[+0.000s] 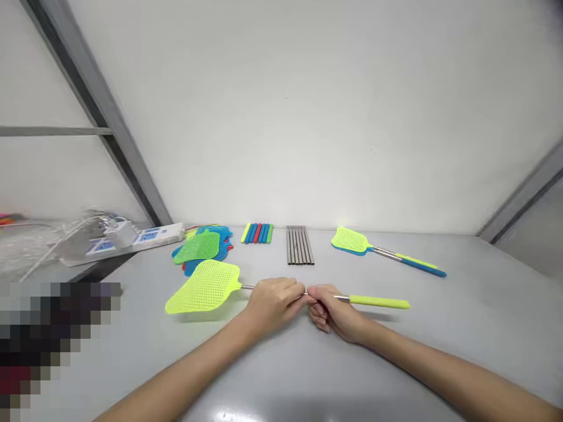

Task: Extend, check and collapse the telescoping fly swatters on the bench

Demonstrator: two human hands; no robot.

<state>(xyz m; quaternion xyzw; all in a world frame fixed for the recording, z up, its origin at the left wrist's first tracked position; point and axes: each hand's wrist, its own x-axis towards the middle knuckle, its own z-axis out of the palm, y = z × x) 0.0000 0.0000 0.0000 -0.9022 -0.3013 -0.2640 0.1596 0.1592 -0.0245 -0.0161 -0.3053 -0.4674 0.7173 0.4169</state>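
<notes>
A yellow-green fly swatter (204, 287) lies across the grey table (461, 328) in front of me, mesh head to the left, yellow grip (379, 302) to the right. My left hand (272, 300) is closed around its thin metal rod near the head. My right hand (332, 310) pinches the same rod just to the right, fingertips almost touching the left hand. The rod between the hands is hidden.
Along the back stand a pile of green, blue and red swatter heads (203, 246), a row of coloured grips (257, 232), several metal rods (299, 244), and finished swatters (382, 252). A power strip (141, 238) and plastic wrap (39, 243) lie at the left.
</notes>
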